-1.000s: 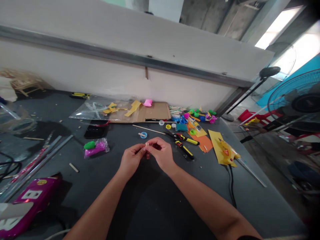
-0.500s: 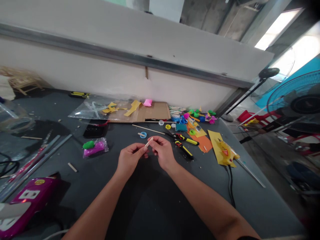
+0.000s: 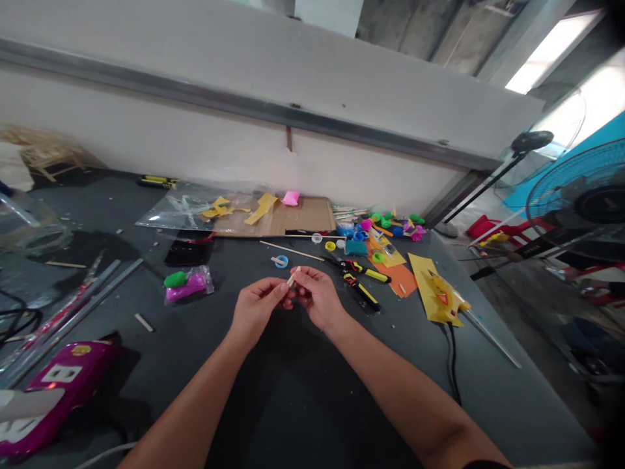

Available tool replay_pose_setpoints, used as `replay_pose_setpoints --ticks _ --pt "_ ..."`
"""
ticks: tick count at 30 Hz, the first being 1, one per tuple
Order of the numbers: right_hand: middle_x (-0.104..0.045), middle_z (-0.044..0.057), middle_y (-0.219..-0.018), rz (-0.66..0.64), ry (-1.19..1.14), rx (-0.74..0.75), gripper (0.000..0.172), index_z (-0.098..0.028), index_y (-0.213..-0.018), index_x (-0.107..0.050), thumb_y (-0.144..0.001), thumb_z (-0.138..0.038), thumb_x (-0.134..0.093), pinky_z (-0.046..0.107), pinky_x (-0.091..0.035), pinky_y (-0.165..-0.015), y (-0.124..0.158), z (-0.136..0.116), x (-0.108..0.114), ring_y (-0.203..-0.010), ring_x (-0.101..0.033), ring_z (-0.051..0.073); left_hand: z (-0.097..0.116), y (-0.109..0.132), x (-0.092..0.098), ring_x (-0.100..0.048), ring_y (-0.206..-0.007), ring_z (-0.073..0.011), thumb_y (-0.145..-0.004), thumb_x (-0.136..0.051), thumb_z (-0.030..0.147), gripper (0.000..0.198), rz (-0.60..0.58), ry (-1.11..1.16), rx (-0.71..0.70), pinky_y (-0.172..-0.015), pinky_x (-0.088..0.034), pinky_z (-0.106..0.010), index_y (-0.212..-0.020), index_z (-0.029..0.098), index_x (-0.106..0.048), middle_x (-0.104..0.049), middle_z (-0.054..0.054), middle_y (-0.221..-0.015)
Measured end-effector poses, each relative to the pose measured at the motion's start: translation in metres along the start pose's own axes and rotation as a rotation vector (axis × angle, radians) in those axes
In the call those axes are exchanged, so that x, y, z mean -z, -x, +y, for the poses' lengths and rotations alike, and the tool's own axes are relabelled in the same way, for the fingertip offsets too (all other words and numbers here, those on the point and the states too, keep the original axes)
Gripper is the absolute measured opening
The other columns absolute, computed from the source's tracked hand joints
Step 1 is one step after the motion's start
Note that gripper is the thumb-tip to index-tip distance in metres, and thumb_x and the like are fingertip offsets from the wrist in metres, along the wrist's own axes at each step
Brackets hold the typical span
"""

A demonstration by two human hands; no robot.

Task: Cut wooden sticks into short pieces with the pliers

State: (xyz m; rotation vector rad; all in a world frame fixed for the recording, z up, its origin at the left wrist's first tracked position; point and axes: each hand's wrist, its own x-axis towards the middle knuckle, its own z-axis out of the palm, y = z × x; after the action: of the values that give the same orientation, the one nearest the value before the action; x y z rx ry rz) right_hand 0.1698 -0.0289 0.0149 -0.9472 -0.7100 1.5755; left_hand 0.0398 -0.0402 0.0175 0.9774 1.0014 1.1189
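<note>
Short, pale wooden stick (image 3: 291, 279), tilted, its lower end pinched; left hand (image 3: 258, 306) and right hand (image 3: 315, 298) both narrow around it, gripping hand unclear.

Wood stick (image 3: 293, 277), btwn both hands (image 3: 315, 298)

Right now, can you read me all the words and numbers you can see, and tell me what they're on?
"B" (could be "8"): on the white label on the magenta object.
Too small to read: the yellow sticker on the same object.
Too cut off to read: the white patch at the bottom left corner.
I can't read any other words or numbers.
</note>
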Motion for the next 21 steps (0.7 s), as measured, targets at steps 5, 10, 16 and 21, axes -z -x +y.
replay_pose_setpoints --ticks 5,10,16,21 --pt "-0.051 -0.005 -0.056 0.019 0.128 0.142 0.017 -0.018 -0.077 -0.067 -0.065 -0.029 -0.068 0.018 -0.024 -0.039 0.001 0.001 -0.002 -0.044 -0.033 0.005 -0.001 -0.003 0.001 -0.057 -0.055 -0.0101 -0.069 -0.066 0.034 0.022 0.034 -0.131 -0.028 -0.057 -0.048 -0.022 -0.075 0.014 -0.066 -0.065 -0.002 -0.065" --pt "-0.059 -0.003 -0.065 0.022 0.271 0.277 0.016 -0.019 -0.079 -0.068 -0.066 -0.028 -0.068 0.019 -0.033 -0.044 0.004 0.000 -0.003 -0.048 -0.042 0.006 -0.001 -0.004 0.002 -0.057 -0.054 -0.0097 -0.068 -0.067 0.033 0.020 0.074 -0.220 -0.067 -0.056 -0.045 -0.020 -0.075 0.014 -0.065 -0.063 0.001 -0.060" --pt "-0.064 0.001 -0.080 0.012 0.464 0.431 0.011 -0.021 -0.080 -0.068 -0.071 -0.026 -0.064 0.025 -0.045 -0.064 0.011 -0.005 -0.003 -0.070 -0.056 0.013 -0.002 -0.004 0.004 -0.058 -0.057 -0.0107 -0.069 -0.066 0.035 0.021 0.063 -0.271 -0.105 -0.057 -0.046 -0.021 -0.076 0.016 -0.066 -0.064 0.001 -0.062" --pt "-0.064 0.001 -0.082 0.017 0.559 0.512 0.010 -0.021 -0.080 -0.068 -0.073 -0.025 -0.062 0.026 -0.045 -0.067 0.015 -0.008 -0.005 -0.073 -0.057 0.014 -0.003 -0.004 0.005 -0.058 -0.057 -0.0113 -0.070 -0.065 0.037 0.020 0.079 -0.376 -0.135 -0.056 -0.046 -0.021 -0.075 0.017 -0.067 -0.063 0.001 -0.060"
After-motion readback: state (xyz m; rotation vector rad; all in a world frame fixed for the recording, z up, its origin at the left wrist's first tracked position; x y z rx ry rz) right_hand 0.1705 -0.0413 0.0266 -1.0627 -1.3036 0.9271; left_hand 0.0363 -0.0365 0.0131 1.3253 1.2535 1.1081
